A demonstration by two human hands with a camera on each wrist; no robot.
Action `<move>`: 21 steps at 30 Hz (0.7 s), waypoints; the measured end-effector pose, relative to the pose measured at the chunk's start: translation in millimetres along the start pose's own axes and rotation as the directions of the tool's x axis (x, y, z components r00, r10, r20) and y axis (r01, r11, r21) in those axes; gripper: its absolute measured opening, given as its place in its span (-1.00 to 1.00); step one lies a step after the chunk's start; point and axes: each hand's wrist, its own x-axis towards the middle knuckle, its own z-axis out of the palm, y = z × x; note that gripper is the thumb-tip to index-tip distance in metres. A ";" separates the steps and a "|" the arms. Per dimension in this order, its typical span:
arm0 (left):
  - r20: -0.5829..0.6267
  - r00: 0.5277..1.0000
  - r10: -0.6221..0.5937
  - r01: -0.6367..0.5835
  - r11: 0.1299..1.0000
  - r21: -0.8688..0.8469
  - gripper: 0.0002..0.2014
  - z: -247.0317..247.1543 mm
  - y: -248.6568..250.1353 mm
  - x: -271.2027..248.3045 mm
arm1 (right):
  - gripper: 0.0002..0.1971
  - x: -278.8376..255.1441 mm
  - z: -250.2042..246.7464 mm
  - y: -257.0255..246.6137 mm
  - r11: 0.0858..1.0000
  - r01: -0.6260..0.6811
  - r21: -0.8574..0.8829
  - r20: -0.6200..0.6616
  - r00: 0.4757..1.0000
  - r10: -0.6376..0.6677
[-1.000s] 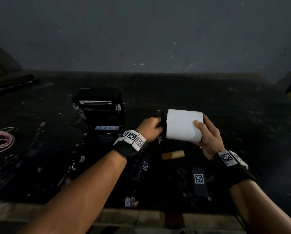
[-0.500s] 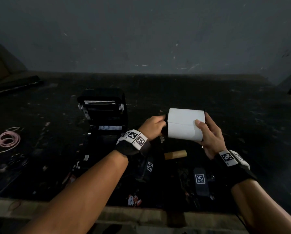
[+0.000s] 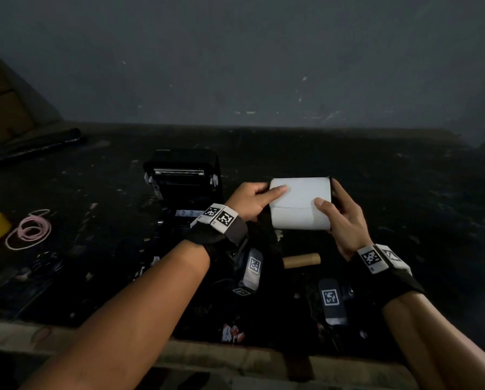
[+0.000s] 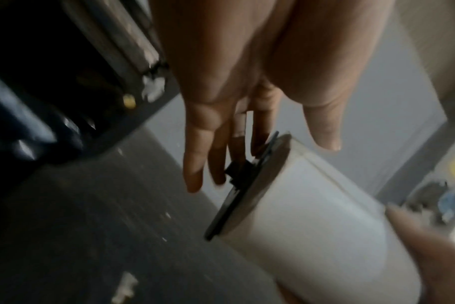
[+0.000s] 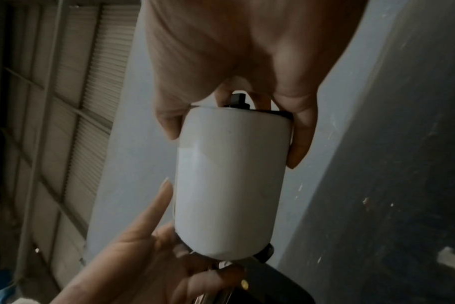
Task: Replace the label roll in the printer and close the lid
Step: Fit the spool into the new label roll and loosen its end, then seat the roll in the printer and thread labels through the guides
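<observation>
Lighting: dim throughout. Head view: dark surface (image 3: pixel 376 192) nearly black, detail lost in shadow; grey wall (image 3: pixel 235 66) evenly and weakly lit; corners darkened, straight edges bowed by the wide lens. Brightest item: white label roll (image 3: pixel 300 204), clean, no glare. Left wrist view: heavy motion blur, left hand (image 4: pixel 247 82) soft, printer (image 4: pixel 65 82) smeared. Right wrist view: softer blur, grainy; right hand (image 5: pixel 234 61) out of focus, roll pale against shadowed ground.
</observation>
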 end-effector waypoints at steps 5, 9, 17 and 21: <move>-0.046 0.999 -0.009 0.007 0.998 -0.056 -0.58 -32.6 -22.5 -20.3 | -0.36 1.6 40.9 2.2 0.999 0.035 -0.010 0.104 0.994 -0.034; -0.119 0.993 -0.017 -0.009 0.976 -0.216 -0.58 -61.8 -39.1 -43.0 | -0.35 0.8 81.3 0.7 0.996 0.056 -0.070 0.198 0.979 -0.041; -0.202 0.976 -0.083 0.017 0.952 -0.305 -0.59 -122.5 -61.0 -77.6 | -0.17 1.2 149.8 0.9 0.987 -0.088 -0.134 0.365 0.922 0.132; -0.227 0.967 -0.119 0.038 0.943 -0.331 -0.59 -147.7 -70.9 -87.8 | -0.26 4.6 180.1 8.2 0.972 -0.235 0.031 0.315 0.925 0.213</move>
